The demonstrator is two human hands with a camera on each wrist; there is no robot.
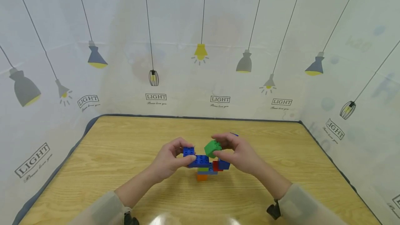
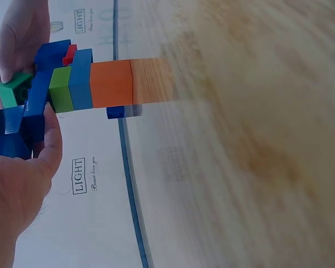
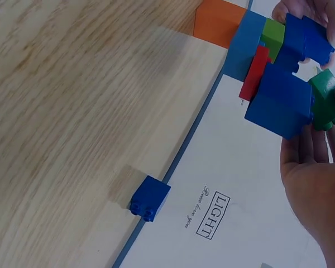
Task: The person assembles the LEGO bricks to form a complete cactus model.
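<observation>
A stack of toy building blocks stands on the table, an orange block (image 2: pixel 111 84) at its foot. Above it come a lighter blue block (image 2: pixel 81 79), a lime block (image 2: pixel 61 89) and a thin red block (image 3: pixel 255 73). Across the top lies a long dark blue block (image 1: pixel 201 161), with another blue block (image 1: pixel 189 151) at its left end. My left hand (image 1: pixel 167 159) grips that left end between thumb and fingers. A tall blue block (image 3: pixel 282 100) rises on the right side. Just over it, my right hand (image 1: pixel 240 153) pinches a tilted green block (image 1: pixel 212 148).
One loose blue block (image 3: pixel 151 196) lies on the wooden table (image 1: pixel 140 131) behind my right hand, its studs turned sideways. A pale wall sheet (image 1: pixel 181 79) printed with hanging lamps surrounds the table's back and sides.
</observation>
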